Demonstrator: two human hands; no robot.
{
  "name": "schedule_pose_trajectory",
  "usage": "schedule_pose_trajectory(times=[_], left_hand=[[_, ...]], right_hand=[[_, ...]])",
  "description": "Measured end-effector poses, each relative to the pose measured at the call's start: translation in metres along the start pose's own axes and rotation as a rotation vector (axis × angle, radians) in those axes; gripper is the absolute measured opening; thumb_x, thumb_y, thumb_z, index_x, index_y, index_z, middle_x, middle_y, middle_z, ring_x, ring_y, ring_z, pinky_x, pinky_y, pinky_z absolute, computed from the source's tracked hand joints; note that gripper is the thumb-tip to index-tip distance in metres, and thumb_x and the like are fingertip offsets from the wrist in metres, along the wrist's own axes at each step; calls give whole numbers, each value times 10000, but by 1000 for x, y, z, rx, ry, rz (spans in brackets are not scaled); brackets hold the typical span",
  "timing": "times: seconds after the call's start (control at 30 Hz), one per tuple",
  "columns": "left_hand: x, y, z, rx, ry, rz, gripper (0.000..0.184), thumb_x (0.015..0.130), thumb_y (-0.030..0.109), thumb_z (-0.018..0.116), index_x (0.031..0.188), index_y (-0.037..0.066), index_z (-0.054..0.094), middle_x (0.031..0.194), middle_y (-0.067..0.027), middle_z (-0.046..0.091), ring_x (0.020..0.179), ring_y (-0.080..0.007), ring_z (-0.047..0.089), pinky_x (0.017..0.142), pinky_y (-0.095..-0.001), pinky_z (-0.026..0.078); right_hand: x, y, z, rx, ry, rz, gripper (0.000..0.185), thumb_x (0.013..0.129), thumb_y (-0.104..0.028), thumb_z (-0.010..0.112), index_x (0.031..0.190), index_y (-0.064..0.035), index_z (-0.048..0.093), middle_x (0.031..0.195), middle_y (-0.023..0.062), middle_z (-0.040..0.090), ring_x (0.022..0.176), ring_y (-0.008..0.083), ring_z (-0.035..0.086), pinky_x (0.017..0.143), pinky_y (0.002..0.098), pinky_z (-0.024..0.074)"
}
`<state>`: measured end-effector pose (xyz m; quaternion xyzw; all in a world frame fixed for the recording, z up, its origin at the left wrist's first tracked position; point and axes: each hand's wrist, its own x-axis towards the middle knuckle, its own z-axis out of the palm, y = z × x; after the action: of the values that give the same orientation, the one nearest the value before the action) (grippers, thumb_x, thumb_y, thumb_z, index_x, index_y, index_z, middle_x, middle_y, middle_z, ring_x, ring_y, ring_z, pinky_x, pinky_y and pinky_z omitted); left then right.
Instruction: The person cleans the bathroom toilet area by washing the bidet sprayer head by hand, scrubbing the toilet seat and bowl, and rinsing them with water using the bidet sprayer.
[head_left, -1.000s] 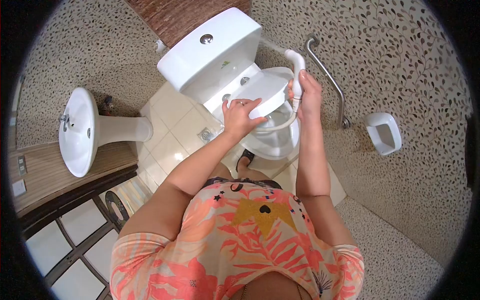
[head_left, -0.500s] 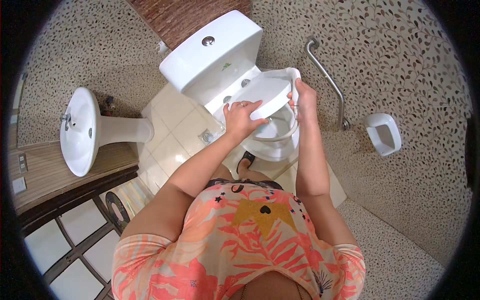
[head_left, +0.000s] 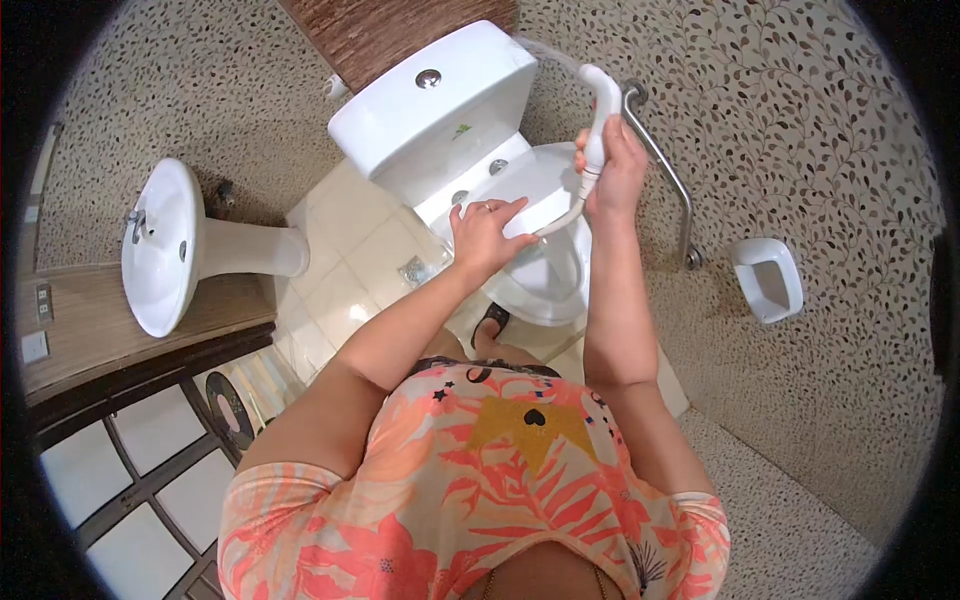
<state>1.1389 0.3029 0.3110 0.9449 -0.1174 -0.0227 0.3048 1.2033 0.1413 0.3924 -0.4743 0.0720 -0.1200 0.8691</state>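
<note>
A white hand shower is gripped in my right hand, held upright above the right side of the toilet. Water sprays from its head toward the upper left, past the tank. Its pale hose curves down from the handle toward my left hand. My left thumb and fingers pinch the front edge of the white toilet lid, which is tilted partly up. Below it the toilet bowl shows. The white tank with a round chrome button stands behind the lid.
A chrome grab bar runs along the right wall, with a white wall-mounted holder beyond it. At left stands a pedestal sink. A floor drain lies in the wet-looking tiles.
The hand shower in my right hand has swung up and away from the bowl, and water now sprays toward the tank side. My left hand stays at the lid.
</note>
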Motion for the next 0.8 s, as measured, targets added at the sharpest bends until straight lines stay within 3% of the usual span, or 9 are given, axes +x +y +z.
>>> schedule_pose_trajectory(times=[0.1, 0.23, 0.3, 0.37, 0.4, 0.5, 0.63, 0.7, 0.8], left_hand=[[3, -2, -1, -30, 20, -9, 596, 579, 461, 726, 1112, 227, 598, 999, -37, 613, 990, -229, 505, 931, -483, 250], [3, -8, -3, -44, -1, 5, 591, 590, 460, 719, 1120, 230, 592, 1017, -21, 611, 1018, -223, 496, 929, -489, 249], [2, -11, -4, -51, -16, 20, 580, 602, 454, 714, 1123, 231, 589, 1027, -12, 610, 1031, -221, 492, 929, -499, 245], [-4, -12, -7, -132, -205, 11, 517, 648, 419, 697, 1117, 228, 591, 1053, -3, 603, 1070, -227, 474, 929, -533, 232], [-8, -13, -5, -123, -202, 1, 517, 648, 419, 697, 1117, 228, 591, 1053, -3, 603, 1070, -227, 474, 929, -533, 232], [-11, -16, 2, 4, -126, 144, 421, 712, 397, 644, 1076, 188, 604, 1053, -30, 594, 1071, -243, 465, 934, -558, 225], [-8, -27, 2, 65, -122, 153, 425, 700, 374, 642, 1062, 154, 605, 994, -66, 598, 1024, -258, 482, 929, -553, 235], [-8, -44, 15, 206, 121, 285, 419, 676, 324, 637, 1046, 130, 607, 966, -92, 589, 984, -277, 490, 927, -544, 239], [-4, -41, -5, 40, -30, 110, 390, 681, 270, 586, 1043, 126, 605, 1068, -96, 577, 1052, -253, 476, 955, -542, 205]], right_hand=[[1, -1, 12, -61, 32, 1, 254, 895, -242, 487, 854, 0, 553, 609, 67, 539, 411, 101, 444, 385, 214, 349], [0, 1, 12, -23, -37, 44, 241, 887, -235, 499, 889, -2, 560, 608, 53, 539, 411, 93, 441, 384, 209, 345], [-9, 5, 21, -159, -128, 195, 217, 876, -230, 517, 877, -22, 578, 610, 31, 535, 421, 79, 430, 392, 201, 345], [-20, 13, 32, -230, -211, 274, 215, 871, -227, 525, 903, -26, 594, 610, 20, 530, 430, 69, 423, 397, 195, 343], [-26, 16, 37, -313, -280, 346, 217, 866, -223, 532, 929, -31, 609, 611, 9, 526, 439, 60, 415, 403, 190, 341], [-31, 17, 47, -391, -430, 348, 227, 871, -225, 514, 942, -19, 579, 636, 20, 536, 456, 59, 433, 413, 183, 339], [-45, 22, 58, -401, -561, 471, 273, 864, -232, 537, 1027, -16, 581, 626, -7, 526, 461, 40, 426, 408, 182, 334], [-53, 32, 57, -457, -598, 533, 299, 856, -237, 558, 1061, -21, 587, 633, -19, 525, 490, 36, 443, 408, 181, 339], [-68, 51, 50, -515, -570, 490, 308, 849, -249, 572, 1051, -18, 600, 657, -18, 531, 527, 43, 461, 411, 181, 343]])
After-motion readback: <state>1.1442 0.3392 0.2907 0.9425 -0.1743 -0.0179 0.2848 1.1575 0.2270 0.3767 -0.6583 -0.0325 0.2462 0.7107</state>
